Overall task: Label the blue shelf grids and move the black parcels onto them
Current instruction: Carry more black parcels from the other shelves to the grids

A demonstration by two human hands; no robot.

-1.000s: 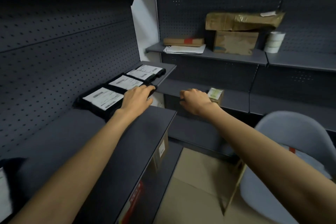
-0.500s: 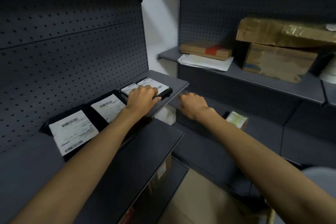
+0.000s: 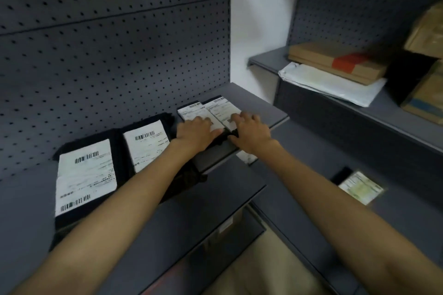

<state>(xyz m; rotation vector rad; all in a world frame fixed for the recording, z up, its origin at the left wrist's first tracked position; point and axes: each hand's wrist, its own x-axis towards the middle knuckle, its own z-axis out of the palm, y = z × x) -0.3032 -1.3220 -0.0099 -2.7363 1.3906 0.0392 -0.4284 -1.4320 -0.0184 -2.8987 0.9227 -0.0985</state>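
Both your hands are flat on the two far parcels at the right end of the shelf. Your left hand presses palm-down on one labelled parcel, fingers spread, not gripping. Your right hand lies the same way on its neighbour, touching beside it. Two more black parcels sit further left along the pegboard.

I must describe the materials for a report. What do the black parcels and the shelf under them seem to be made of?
The black parcels look like soft matte plastic mailer bags: edges are limp and wrinkled, with white paper labels stuck on top. The shelf seems painted sheet metal, matte grey-blue, with thin, crisp folded edges.
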